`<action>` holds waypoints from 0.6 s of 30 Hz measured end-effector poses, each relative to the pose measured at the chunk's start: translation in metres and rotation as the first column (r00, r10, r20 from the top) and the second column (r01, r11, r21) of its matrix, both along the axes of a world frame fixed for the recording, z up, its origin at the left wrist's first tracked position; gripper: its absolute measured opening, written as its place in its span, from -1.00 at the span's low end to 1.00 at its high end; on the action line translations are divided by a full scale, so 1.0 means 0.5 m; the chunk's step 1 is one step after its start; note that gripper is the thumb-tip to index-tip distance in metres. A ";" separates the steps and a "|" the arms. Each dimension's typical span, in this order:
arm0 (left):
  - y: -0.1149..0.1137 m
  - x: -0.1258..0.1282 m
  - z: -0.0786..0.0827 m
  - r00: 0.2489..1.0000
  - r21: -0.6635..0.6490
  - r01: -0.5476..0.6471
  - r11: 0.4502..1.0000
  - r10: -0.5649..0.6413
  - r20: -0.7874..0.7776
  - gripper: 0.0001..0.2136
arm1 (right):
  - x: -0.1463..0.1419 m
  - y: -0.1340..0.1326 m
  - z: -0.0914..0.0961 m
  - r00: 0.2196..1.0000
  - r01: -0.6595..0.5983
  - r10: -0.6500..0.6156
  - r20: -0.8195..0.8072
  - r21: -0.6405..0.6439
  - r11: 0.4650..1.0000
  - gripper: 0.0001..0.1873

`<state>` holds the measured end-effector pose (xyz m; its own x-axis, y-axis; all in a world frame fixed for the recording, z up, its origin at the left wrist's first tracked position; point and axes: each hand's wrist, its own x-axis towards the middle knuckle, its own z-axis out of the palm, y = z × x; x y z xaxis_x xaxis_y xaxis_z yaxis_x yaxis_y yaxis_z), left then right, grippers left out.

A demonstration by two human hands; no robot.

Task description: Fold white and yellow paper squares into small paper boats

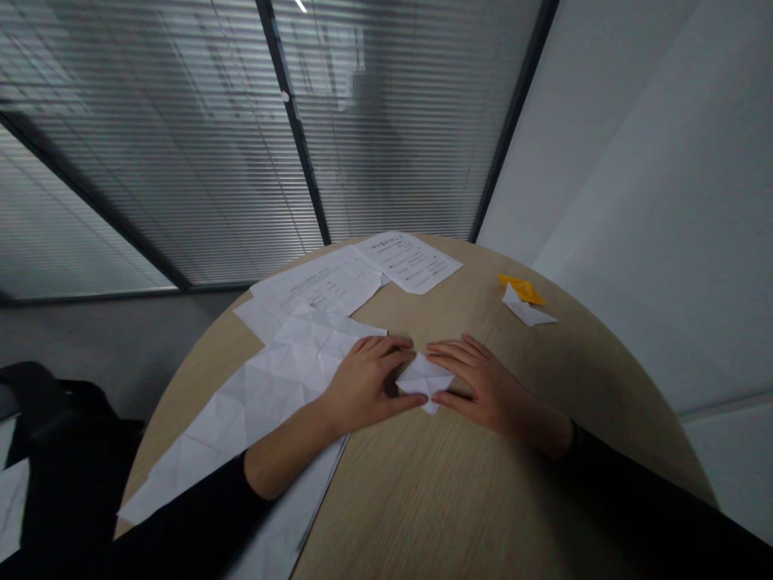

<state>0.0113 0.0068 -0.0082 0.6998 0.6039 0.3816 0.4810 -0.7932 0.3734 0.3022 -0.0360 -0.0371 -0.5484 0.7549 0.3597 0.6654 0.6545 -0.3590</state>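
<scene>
Folded white paper, long axis sideways; tip toward the person

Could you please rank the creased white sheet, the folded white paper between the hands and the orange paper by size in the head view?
1. The creased white sheet.
2. The folded white paper and the orange paper look alike; nearness to the camera leaves them unranked.

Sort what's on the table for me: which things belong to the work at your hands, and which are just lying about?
At the hands: left hand, right hand, small folded white paper between them.
Lying about: large creased white sheet, printed papers, folded orange paper, folded white paper.
</scene>
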 end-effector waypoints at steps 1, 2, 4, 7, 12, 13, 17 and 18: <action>0.001 0.000 -0.001 1.000 -0.010 0.002 1.000 -0.002 0.007 -0.44 | -0.001 -0.001 0.001 1.000 0.004 -0.004 0.000 -0.007 1.000 -0.35; 0.001 -0.001 -0.003 1.000 -0.020 0.003 1.000 -0.003 0.014 -0.44 | -0.001 -0.001 0.001 1.000 0.007 -0.007 0.001 -0.012 1.000 -0.36; 0.002 -0.001 -0.006 1.000 -0.036 0.004 0.999 -0.003 0.028 -0.48 | -0.004 -0.003 0.002 1.000 0.008 -0.008 0.000 -0.011 1.000 -0.36; 0.002 0.000 -0.007 0.999 -0.054 -0.008 0.999 0.010 0.046 -0.59 | -0.008 -0.006 0.004 1.000 0.008 -0.008 -0.002 0.001 1.000 -0.36; 0.003 0.002 -0.006 0.998 -0.051 -0.022 0.998 0.025 0.055 -0.53 | -0.014 -0.012 0.009 1.000 -0.004 0.004 0.000 0.020 1.000 -0.35; 0.004 0.002 -0.007 0.998 -0.047 -0.023 0.999 0.026 0.058 -0.49 | -0.015 -0.013 0.009 1.000 -0.008 0.008 0.000 0.020 1.000 -0.35; 0.010 0.001 -0.013 0.998 -0.050 -0.024 0.998 0.027 0.050 -0.44 | -0.021 -0.016 0.008 1.000 -0.004 0.004 0.000 0.020 1.000 -0.35; 0.010 0.000 -0.015 0.998 -0.053 -0.023 0.998 0.025 0.049 -0.46 | -0.022 -0.016 0.009 1.000 0.006 -0.006 0.001 0.026 1.000 -0.35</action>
